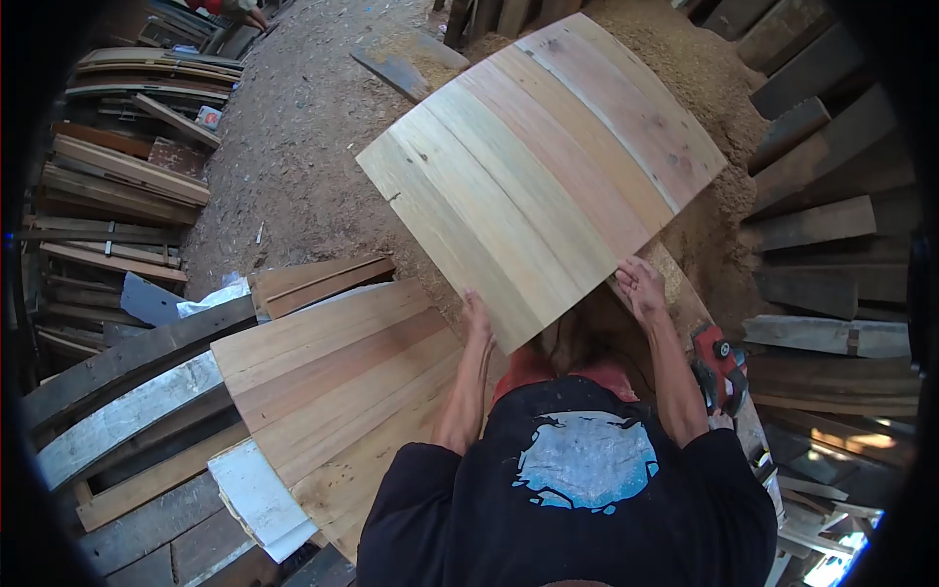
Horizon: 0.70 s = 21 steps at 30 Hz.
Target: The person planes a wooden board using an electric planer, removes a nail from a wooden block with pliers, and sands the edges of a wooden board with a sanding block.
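A wide wooden panel [543,176], made of several boards joined edge to edge in pale, pinkish and tan tones, is held up in front of me at a slant. My left hand [476,318] grips its lower left edge, with the fingers hidden under the wood. At the lower right edge, my right hand [641,288] is closed on the panel with its fingers curled. Left of my body lies a second joined panel [342,382], apart from the raised one. A red power tool [719,357] sits on a bench beside my right forearm.
Stacked planks [127,176] line the left side, and more boards [822,235] stand along the right. Sawdust [704,108] is heaped beyond the raised panel. A white block [259,499] lies by the lower panel. Another person [245,12] shows partly at the top left.
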Available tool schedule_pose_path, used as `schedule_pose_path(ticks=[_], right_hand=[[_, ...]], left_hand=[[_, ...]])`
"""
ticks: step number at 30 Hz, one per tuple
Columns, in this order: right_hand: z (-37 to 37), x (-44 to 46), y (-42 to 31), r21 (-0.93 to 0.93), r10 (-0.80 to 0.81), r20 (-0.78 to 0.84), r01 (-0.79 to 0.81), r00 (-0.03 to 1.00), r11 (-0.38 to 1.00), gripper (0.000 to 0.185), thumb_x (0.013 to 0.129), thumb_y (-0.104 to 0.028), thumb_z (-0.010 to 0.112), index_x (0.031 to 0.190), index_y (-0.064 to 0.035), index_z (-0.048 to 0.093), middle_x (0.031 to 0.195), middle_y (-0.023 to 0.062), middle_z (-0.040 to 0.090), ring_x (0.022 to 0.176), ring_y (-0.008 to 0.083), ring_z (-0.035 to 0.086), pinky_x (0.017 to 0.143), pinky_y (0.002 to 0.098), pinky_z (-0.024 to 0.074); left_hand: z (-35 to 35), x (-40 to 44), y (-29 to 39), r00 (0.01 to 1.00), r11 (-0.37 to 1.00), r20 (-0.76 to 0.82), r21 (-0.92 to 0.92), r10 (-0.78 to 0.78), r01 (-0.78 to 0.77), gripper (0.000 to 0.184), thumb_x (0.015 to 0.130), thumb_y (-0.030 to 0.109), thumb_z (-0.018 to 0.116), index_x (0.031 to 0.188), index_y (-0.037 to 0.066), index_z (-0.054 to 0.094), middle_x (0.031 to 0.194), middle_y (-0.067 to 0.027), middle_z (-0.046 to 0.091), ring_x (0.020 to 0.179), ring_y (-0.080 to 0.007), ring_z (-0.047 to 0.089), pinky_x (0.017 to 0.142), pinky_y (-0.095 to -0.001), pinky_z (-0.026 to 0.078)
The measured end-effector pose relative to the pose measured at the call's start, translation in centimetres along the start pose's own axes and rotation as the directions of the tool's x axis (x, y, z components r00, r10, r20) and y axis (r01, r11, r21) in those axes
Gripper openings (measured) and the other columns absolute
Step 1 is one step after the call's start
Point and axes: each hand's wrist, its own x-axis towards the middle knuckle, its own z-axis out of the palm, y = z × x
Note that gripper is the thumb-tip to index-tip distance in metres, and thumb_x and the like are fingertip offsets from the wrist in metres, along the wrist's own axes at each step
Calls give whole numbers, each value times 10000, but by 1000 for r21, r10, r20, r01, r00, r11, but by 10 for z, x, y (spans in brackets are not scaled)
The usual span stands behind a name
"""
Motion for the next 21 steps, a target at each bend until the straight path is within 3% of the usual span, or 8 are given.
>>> schedule_pose_path(ticks=[3, 6, 7, 11, 13, 15, 18, 21], right_hand=[[-31, 0, -35, -138, -107, 59, 114, 993, 984, 328, 1014, -214, 645, 1253, 12, 643, 997, 74, 729, 821, 112, 656, 776, 273, 535], [-112, -22, -85, -661, -489, 91, 420, 867, 621, 410, 1010, -253, 653, 1315, 20, 619, 1053, 109, 740, 959, 186, 693, 866, 320, 545], [-136, -44, -106, -809, -589, 120, 423, 799, 409, 426, 1010, -262, 650, 1325, 24, 616, 1065, 125, 741, 988, 212, 698, 891, 334, 544], [-313, -81, -103, -969, -548, 49, 174, 835, 177, 507, 935, -347, 716, 1298, -3, 631, 1170, 208, 710, 1084, 302, 704, 943, 407, 527], [-323, -131, -114, -962, -204, -90, -32, 975, 271, 485, 893, -304, 739, 1228, 31, 637, 1130, 209, 707, 1072, 290, 693, 929, 391, 521], [-354, -147, -83, -971, -230, -1, 55, 973, 234, 508, 840, -310, 768, 1198, 30, 648, 1065, 179, 713, 1002, 273, 695, 888, 399, 527], [-331, -152, -85, -909, -280, 8, 123, 960, 397, 481, 810, -280, 781, 1170, 19, 667, 1019, 157, 723, 946, 249, 692, 865, 399, 534], [-348, -143, -87, -894, -160, 46, 112, 986, 434, 438, 802, -241, 785, 1145, 11, 681, 907, 122, 716, 807, 209, 692, 763, 380, 548]], left_hand=[[43, -17, 8, 997, 973, -75, 229, -22, 39, 755, 1075, 572, 429, 1316, -132, 555, 1237, -220, 666, 1079, -267, 652, 919, -430, 549], [53, -22, 7, 995, 965, -92, 262, 44, -18, 792, 1069, 597, 412, 1203, -160, 600, 1111, -228, 703, 977, -278, 681, 834, -445, 566], [51, -19, 5, 991, 946, -106, 323, 82, -44, 792, 1070, 597, 404, 1170, -161, 611, 1078, -239, 707, 965, -295, 685, 825, -454, 563], [47, 2, 0, 952, 841, -202, 533, 229, -89, 797, 1075, 585, 368, 1090, -164, 639, 992, -301, 713, 940, -389, 697, 805, -497, 542], [51, 2, -6, 938, 807, -225, 584, 265, -88, 784, 1078, 567, 351, 1099, -161, 642, 997, -330, 708, 947, -443, 697, 811, -520, 528], [51, -4, -9, 939, 797, -201, 594, 278, -108, 762, 1080, 544, 341, 1133, -154, 641, 1026, -350, 703, 958, -490, 692, 824, -539, 516], [77, -50, -24, 902, 812, -189, 533, 389, -238, 761, 1079, 539, 337, 1111, -151, 657, 1020, -353, 703, 948, -495, 697, 823, -548, 504], [82, -54, -47, 890, 743, -249, 655, 381, -135, 760, 1078, 537, 357, 1079, -155, 671, 972, -333, 720, 911, -465, 705, 823, -537, 507]])
